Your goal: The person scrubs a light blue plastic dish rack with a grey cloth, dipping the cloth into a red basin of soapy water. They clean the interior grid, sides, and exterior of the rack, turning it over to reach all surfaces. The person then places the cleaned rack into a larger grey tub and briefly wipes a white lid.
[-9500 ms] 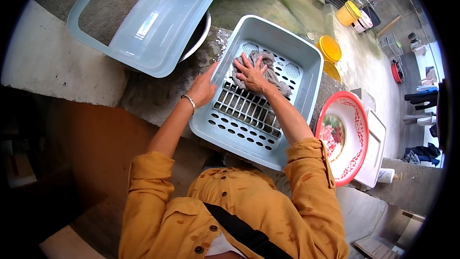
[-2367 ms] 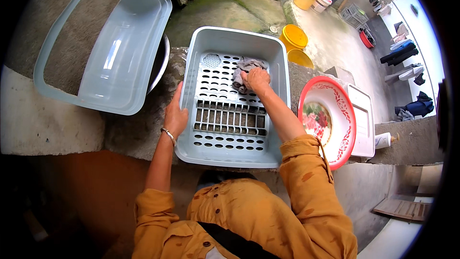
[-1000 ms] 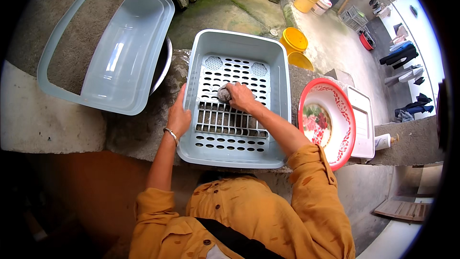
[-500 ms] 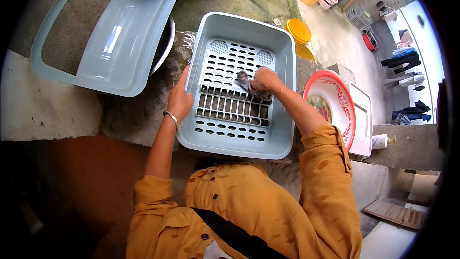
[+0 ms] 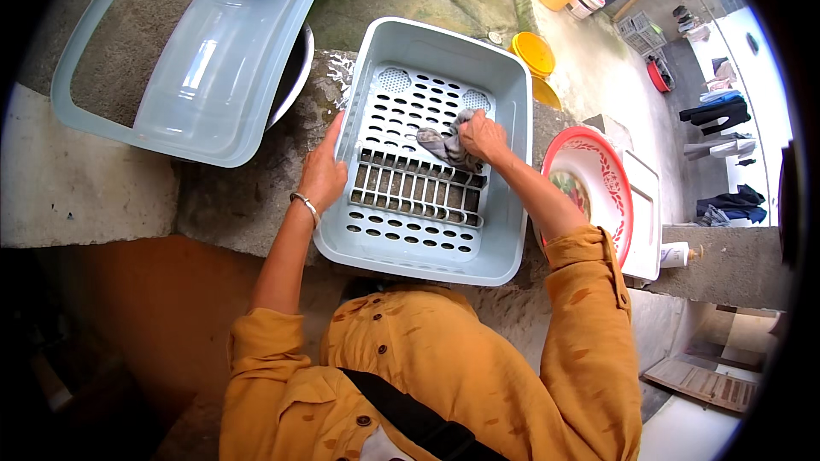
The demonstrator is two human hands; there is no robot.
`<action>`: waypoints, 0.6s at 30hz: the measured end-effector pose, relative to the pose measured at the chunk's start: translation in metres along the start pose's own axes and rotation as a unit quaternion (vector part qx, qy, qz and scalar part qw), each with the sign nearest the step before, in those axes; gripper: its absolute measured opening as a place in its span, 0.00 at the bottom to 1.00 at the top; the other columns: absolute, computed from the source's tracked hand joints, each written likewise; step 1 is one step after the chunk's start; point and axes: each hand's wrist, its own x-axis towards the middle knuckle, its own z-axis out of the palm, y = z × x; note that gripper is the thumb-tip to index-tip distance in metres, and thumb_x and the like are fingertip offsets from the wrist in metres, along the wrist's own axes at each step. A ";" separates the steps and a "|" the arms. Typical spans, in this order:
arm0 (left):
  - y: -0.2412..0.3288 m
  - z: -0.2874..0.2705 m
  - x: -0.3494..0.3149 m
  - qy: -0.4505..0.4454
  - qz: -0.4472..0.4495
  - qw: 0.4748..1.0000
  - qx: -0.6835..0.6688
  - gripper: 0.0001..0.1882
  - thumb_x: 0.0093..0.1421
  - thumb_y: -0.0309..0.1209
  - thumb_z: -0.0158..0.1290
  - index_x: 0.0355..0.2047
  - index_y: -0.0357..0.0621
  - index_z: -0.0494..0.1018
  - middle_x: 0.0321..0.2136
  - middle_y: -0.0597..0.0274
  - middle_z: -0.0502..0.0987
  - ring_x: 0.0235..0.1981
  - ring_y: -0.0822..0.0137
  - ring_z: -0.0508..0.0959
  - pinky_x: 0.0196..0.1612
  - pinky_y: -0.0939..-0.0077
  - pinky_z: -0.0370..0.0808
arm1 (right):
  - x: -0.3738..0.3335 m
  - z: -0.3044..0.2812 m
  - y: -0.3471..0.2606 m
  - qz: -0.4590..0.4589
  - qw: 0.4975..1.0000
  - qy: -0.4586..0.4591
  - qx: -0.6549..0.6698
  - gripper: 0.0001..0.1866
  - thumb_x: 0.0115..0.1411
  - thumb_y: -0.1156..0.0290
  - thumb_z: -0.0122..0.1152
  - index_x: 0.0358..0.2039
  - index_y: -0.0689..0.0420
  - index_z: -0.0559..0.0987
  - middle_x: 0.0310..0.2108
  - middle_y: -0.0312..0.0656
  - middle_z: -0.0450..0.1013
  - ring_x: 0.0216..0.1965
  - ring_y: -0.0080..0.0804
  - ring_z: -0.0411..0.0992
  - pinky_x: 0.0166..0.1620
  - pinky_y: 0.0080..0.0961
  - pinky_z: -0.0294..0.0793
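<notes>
A pale blue-grey plastic dish rack [image 5: 506,230], shaped like a deep tub with a slotted and pierced floor, lies on the concrete ledge in front of me. My left hand [image 5: 324,172], with a silver bangle at the wrist, grips its left wall; the thumb side shows outside and the fingertips are partly hidden. Inside the rack, my right hand [image 5: 483,135] is closed on a bunched grey cloth [image 5: 446,147]. The cloth rests on the pierced floor, just above the ribbed section, with one end trailing to the left.
Left of the rack, a matching pale blue lid [image 5: 209,68] lies tilted over a metal basin [image 5: 301,77]. At right stand a red-rimmed enamel basin [image 5: 617,192], a white tray [image 5: 647,205] and a white bottle [image 5: 675,254]. Yellow buckets [image 5: 535,53] stand beyond the ledge.
My right hand has shifted slightly right and upward on the rack floor with the cloth, which now shows more of its length. My left hand keeps its place on the rack wall.
</notes>
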 end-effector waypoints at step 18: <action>0.001 0.000 0.001 -0.002 0.015 1.000 0.018 0.44 0.46 0.16 0.43 0.65 0.60 0.49 0.41 0.37 0.74 0.42 0.40 0.74 0.47 0.56 0.70 | 0.058 0.040 -0.111 -0.159 0.945 0.227 0.173 0.13 0.52 0.66 0.54 0.39 0.53 0.76 0.43 0.45 0.69 0.44 0.52 0.68 0.43 0.45 0.72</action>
